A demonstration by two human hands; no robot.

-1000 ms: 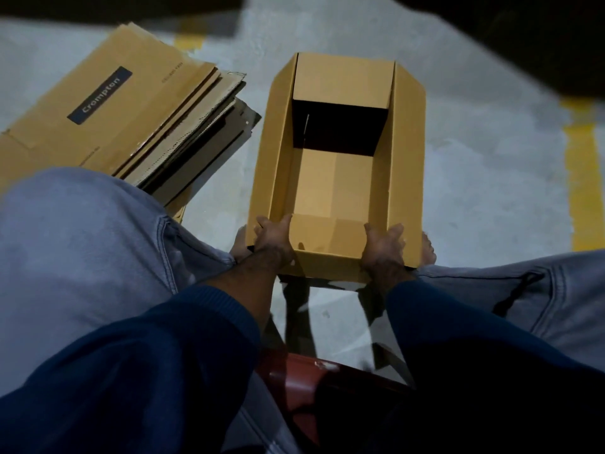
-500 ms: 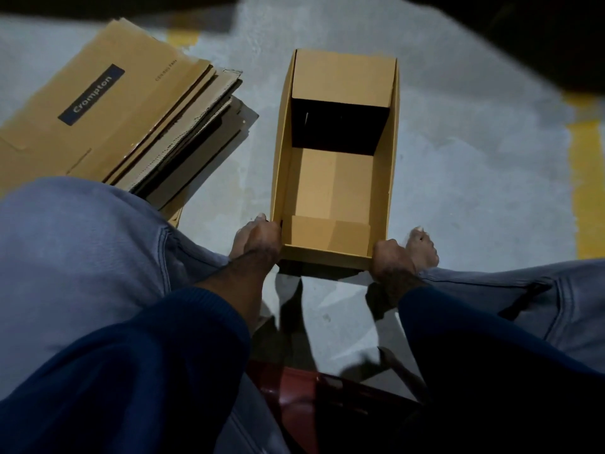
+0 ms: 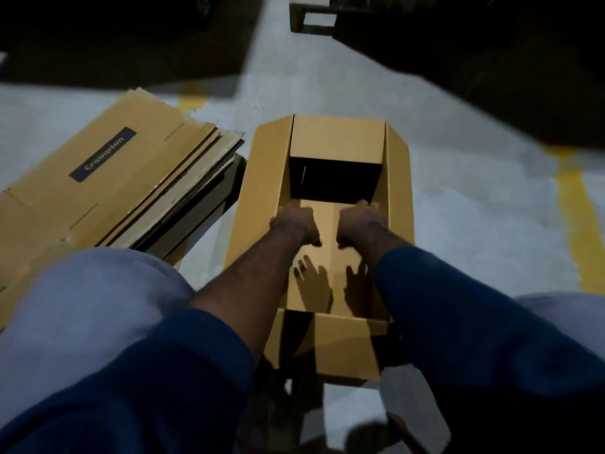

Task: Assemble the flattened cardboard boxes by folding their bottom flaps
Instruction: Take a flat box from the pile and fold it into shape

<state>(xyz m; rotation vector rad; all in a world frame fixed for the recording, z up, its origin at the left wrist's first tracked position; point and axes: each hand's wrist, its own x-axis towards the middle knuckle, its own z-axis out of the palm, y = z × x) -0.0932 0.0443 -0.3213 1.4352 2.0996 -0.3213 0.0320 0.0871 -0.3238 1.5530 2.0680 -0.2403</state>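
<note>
While standing upright on the grey concrete floor (image 3: 458, 198) between the knees, opened out as a tan cardboard box (image 3: 397, 191): long side flaps splayed left and right, far flap raised, near flap hanging toward the body. Reaching inside with the left hand (image 3: 292, 224) and the right hand (image 3: 363, 224), side by side, close but apart, over the folded bottom panels. Clasping nothing; fingers spread, going by the shadows on the box floor, though foreshortened and blurred in themselves. Cannot tell whether pressing on the panels or just above them.

Probably the step of seating the bottom flaps flat from inside. Next, most likely: press evenly to either side of the centre seam until level, then lift both hands straight out.

Mind the splayed side flaps close beside each forearm, and the near flap under the blue sleeves (image 3: 458, 306). Just left of the box, a slanted stack of flattened brown cardboard boxes (image 3: 147, 136) with a dark "Crompton" label; little room that way. More open floor to the right, as far as a yellow painted line (image 3: 576, 231). Bare floor ahead too.
</note>
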